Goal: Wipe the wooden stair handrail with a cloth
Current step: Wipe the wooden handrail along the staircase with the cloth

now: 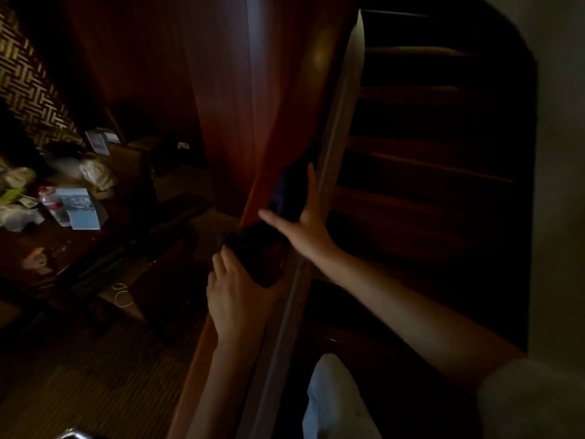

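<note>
The wooden handrail point(340, 99) runs from the bottom centre up toward the top, dark red-brown with a pale lit edge. A dark blue cloth point(289, 193) lies draped over it in the middle of the view. My right hand point(302, 221) presses flat on the cloth with fingers spread, thumb pointing left. My left hand point(232, 293) is just below, gripping the lower end of the cloth point(253, 245) against the rail's left side. The light is dim, so the cloth's edges are hard to make out.
Dark wooden stairs point(427, 172) descend on the right beside a pale wall point(557, 153). Down on the left stands a dark table point(72, 245) cluttered with a plastic bottle point(53, 205), a blue booklet point(82, 209) and bags. A tall wooden panel point(221, 90) rises behind the rail.
</note>
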`<state>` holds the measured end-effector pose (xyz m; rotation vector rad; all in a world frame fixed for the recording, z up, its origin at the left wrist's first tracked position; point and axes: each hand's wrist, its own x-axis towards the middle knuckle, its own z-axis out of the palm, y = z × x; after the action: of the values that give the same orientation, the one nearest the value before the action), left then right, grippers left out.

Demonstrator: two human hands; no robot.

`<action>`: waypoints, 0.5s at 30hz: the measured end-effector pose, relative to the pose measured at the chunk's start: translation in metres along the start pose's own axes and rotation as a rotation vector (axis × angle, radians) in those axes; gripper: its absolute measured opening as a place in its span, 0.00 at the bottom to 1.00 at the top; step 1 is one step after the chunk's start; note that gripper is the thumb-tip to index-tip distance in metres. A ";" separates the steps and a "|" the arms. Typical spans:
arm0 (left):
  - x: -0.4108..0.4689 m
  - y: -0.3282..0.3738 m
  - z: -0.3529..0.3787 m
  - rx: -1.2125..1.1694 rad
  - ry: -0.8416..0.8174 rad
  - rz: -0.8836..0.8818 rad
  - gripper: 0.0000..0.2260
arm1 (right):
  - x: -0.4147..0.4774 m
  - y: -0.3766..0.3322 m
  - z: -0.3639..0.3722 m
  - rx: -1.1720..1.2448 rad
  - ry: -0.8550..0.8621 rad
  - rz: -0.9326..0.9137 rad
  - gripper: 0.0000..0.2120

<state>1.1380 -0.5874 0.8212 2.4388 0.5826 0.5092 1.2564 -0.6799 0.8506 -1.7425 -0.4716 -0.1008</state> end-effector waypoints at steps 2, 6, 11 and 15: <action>-0.015 -0.008 -0.002 0.006 -0.014 -0.022 0.47 | 0.025 -0.018 -0.012 0.058 0.059 0.096 0.48; -0.028 -0.016 -0.006 -0.039 -0.033 -0.028 0.48 | -0.001 -0.028 0.015 0.091 0.317 0.100 0.39; -0.050 -0.030 -0.008 0.084 0.047 0.080 0.28 | -0.125 0.017 0.063 -0.088 0.183 0.037 0.45; -0.057 -0.032 -0.010 0.056 0.012 -0.003 0.38 | -0.078 0.002 0.043 -0.024 0.132 0.131 0.47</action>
<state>1.0764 -0.5884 0.7966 2.4891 0.6126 0.5132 1.1781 -0.6592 0.8141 -1.7724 -0.2600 -0.1279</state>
